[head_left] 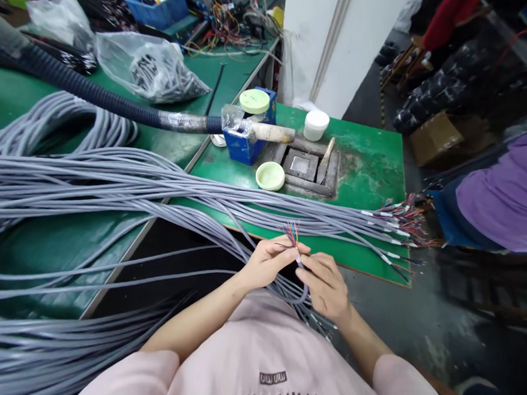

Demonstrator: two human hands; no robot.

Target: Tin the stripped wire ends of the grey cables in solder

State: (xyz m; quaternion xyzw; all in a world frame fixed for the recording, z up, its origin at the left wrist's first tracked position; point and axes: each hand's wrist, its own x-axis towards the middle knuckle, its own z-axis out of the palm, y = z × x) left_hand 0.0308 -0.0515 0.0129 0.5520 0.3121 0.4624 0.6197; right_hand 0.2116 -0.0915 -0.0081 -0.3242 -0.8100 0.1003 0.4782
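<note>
Nearest is a pale pink shirt [273,335] of soft cloth, with dark lettering and stripes. Just beyond it both hands are narrowed on one grey cable: the left hand [266,263] pinches near the base of its bared wires [290,232], and the right hand [327,284] grips the sheath beside it. The cable [305,292] bends in a smooth curve below the fingers, its end pointing up over the counter's near edge. The wires, thin and many-coloured, fan out like a small brush.

The step in hand appears to be sorting or straightening these wires. The next move would call for a steady hold on the sheath while the strands are gathered evenly, without nicking or bending them back.

At the left, slack grey cables [67,355] lie in long, smooth ropes. Across the green counter [368,148] runs a thick bundle [227,191], its right-hand ends fraying into coloured wires past white bands. Behind it sit a shallow pale-green dish [270,176], a scorched, crusty square pot [301,166] with a stick [326,160] leaning in its frame, and a smooth white jar [316,125]. A ribbed dark hose [117,105] reaches a blue plastic box [242,151]. Farther back are a crinkled clear bag [153,70] and a blue bin [158,9].
</note>
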